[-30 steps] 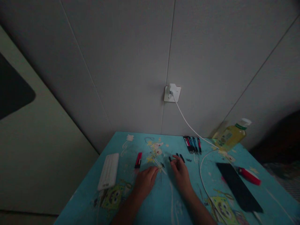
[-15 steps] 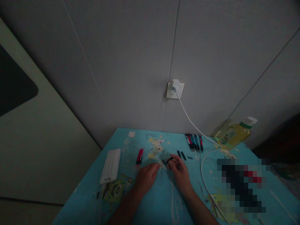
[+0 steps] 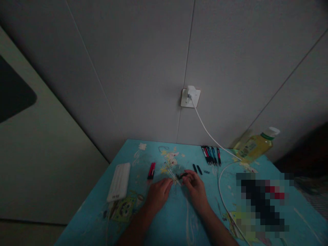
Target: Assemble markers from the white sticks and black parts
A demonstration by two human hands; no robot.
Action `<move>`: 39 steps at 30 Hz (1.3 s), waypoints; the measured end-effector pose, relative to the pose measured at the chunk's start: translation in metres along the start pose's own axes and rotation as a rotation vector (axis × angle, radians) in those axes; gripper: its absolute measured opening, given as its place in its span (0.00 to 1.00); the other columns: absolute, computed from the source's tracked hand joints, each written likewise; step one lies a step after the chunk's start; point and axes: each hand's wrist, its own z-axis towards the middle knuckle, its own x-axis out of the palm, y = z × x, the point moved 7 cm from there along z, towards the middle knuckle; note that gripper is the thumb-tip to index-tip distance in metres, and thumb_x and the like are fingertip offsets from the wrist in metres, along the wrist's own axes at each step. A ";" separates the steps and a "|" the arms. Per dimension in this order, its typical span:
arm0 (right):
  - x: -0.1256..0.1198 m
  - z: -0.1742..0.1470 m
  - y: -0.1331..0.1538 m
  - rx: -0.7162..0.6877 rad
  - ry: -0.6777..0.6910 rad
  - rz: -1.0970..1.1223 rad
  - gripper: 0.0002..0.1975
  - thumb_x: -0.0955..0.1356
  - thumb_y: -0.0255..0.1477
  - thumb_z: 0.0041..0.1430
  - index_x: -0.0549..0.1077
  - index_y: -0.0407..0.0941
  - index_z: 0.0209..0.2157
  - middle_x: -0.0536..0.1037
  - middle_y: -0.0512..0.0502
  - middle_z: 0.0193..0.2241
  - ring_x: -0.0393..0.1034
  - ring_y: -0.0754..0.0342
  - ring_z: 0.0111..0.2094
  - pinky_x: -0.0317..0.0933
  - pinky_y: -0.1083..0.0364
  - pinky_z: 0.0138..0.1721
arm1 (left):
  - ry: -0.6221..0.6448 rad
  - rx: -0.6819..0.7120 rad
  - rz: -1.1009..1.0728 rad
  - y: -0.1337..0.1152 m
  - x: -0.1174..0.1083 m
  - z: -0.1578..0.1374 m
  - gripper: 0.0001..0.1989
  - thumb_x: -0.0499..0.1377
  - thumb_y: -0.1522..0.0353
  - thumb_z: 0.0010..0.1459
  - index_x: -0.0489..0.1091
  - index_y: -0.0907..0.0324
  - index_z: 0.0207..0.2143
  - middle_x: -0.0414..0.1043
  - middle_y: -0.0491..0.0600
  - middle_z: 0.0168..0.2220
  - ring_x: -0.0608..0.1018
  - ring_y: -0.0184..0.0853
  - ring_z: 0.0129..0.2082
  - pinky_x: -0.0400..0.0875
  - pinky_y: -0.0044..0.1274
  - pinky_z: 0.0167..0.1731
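My left hand (image 3: 160, 193) is over the middle of the table, its fingertips pinched together. Whatever they hold, if anything, is too small to make out. Just beyond those fingertips lie thin pale sticks (image 3: 172, 174) that look like pen refills. My right hand (image 3: 196, 188) has its fingers closed on a small black pen part (image 3: 182, 175), whose end points toward the left hand. Two short black pieces (image 3: 197, 169) lie past the right hand, beside a few tiny dark parts (image 3: 206, 172). Red-and-black pen barrels (image 3: 151, 171) rest beyond the left hand.
Several pens (image 3: 211, 156) lie in a row near the wall. A white power bank (image 3: 119, 182) is at the left. A bottle of yellow liquid (image 3: 257, 147) stands back right. A white cable (image 3: 219, 184) runs from the plugged-in charger (image 3: 191, 93) across the blue patterned tablecloth (image 3: 169, 225).
The whole view has shifted slightly to the left. Both hands keep nearly the same pose, and the black pen part stays in the right fingers.
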 end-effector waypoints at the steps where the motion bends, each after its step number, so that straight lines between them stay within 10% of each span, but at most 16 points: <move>1: 0.001 0.000 -0.001 0.004 0.011 0.002 0.18 0.71 0.39 0.59 0.70 0.47 0.48 0.78 0.47 0.36 0.72 0.53 0.33 0.67 0.53 0.37 | 0.000 0.003 0.000 0.000 0.000 0.000 0.12 0.48 0.66 0.70 0.72 0.55 0.45 0.79 0.49 0.38 0.80 0.35 0.36 0.73 0.25 0.39; 24: 0.021 -0.009 0.003 0.003 0.304 -0.253 0.10 0.73 0.37 0.56 0.76 0.45 0.34 0.78 0.50 0.28 0.72 0.53 0.30 0.63 0.56 0.33 | 0.106 0.037 0.202 -0.001 0.017 -0.008 0.11 0.56 0.63 0.66 0.65 0.55 0.49 0.78 0.50 0.40 0.82 0.40 0.36 0.74 0.27 0.33; 31: 0.014 -0.009 0.009 -0.123 0.238 -0.577 0.23 0.65 0.41 0.65 0.73 0.44 0.19 0.70 0.52 0.16 0.63 0.57 0.20 0.55 0.58 0.25 | 0.096 0.117 0.194 -0.013 0.010 -0.006 0.07 0.53 0.63 0.68 0.68 0.56 0.40 0.75 0.48 0.36 0.80 0.38 0.35 0.73 0.26 0.33; 39: 0.015 -0.009 0.033 -0.217 0.276 -0.508 0.12 0.68 0.37 0.63 0.76 0.47 0.44 0.78 0.49 0.32 0.72 0.52 0.34 0.64 0.56 0.38 | 0.066 0.072 0.138 -0.011 0.001 -0.001 0.12 0.48 0.65 0.70 0.70 0.57 0.39 0.74 0.49 0.34 0.79 0.37 0.34 0.74 0.26 0.35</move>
